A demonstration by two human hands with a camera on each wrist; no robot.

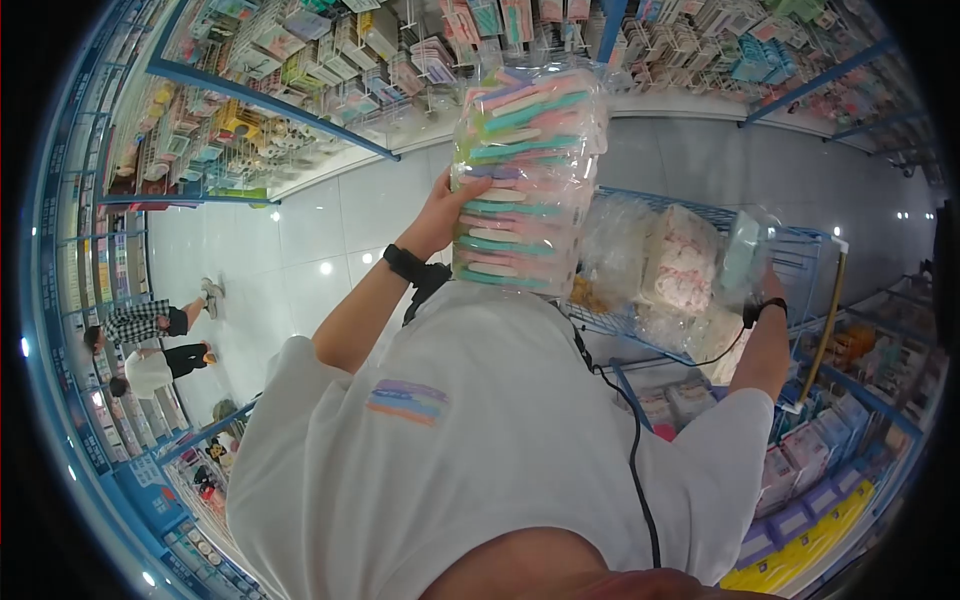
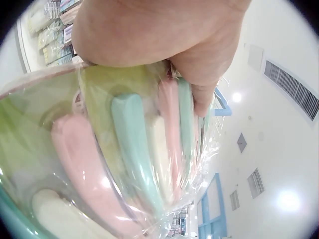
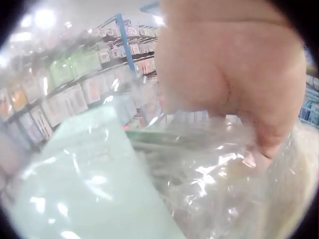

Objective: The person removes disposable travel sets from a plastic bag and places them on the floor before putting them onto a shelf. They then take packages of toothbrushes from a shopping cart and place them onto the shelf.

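A large clear plastic pack of pastel-handled items (image 1: 520,205) is held up in front of the chest. My left hand (image 1: 440,212) grips its left edge, thumb across the front. Pink, mint and cream handles show through the film in the left wrist view, with my left hand (image 2: 164,32) above them. Over the cart at the right, my right hand (image 1: 770,285) pinches a clear plastic bag with a flat mint-green pack (image 1: 740,250) in it. Crinkled film (image 3: 209,184) lies under the fingers of that hand (image 3: 229,74); the fingertips are partly hidden.
Other bagged goods, among them a white-and-pink pack (image 1: 685,258), lie on a blue wire cart (image 1: 800,262). Stocked shelves (image 1: 350,50) stand ahead, with more boxed goods (image 1: 810,450) at lower right. Two people (image 1: 150,322) are in the aisle at the left, on pale floor tiles (image 1: 330,220).
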